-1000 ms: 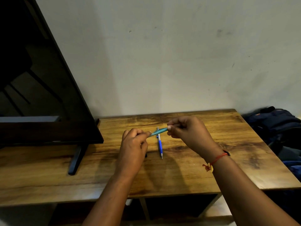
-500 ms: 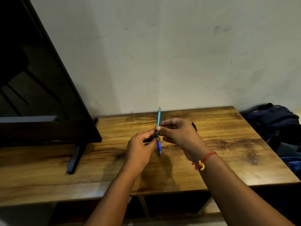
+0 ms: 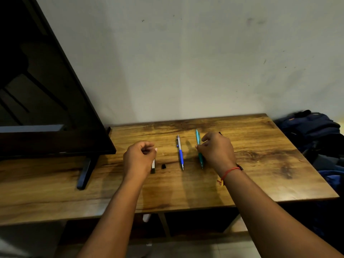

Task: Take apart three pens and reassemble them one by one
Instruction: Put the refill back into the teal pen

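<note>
Toward the right of the wooden surface, our right hand pinches the teal pen at mid-barrel between thumb and curled fingers. This slim, glossy pen runs near to far with its pointed tip toward us. We cannot tell whether it lies on the wood or sits just above it. A red thread circles that wrist.

Just left of the teal pen, and apart from it, the blue pen lies flat and parallel. It has a blue near half, a pale far half and a fine metal tip toward us.

Further left, our left hand hovers with its fingers curled inward. We cannot tell whether it holds anything. A short white-and-black piece shows at its near edge, and a small black cap sits just right of that piece.

The board is smooth with dark, streaky grain and straight edges. Bare wood stretches right of our right hand to the edge, and a wide band runs along the near edge. On the left a black television stands on a slanted foot, well apart from the pens. A dark blue backpack slumps past the right edge.
</note>
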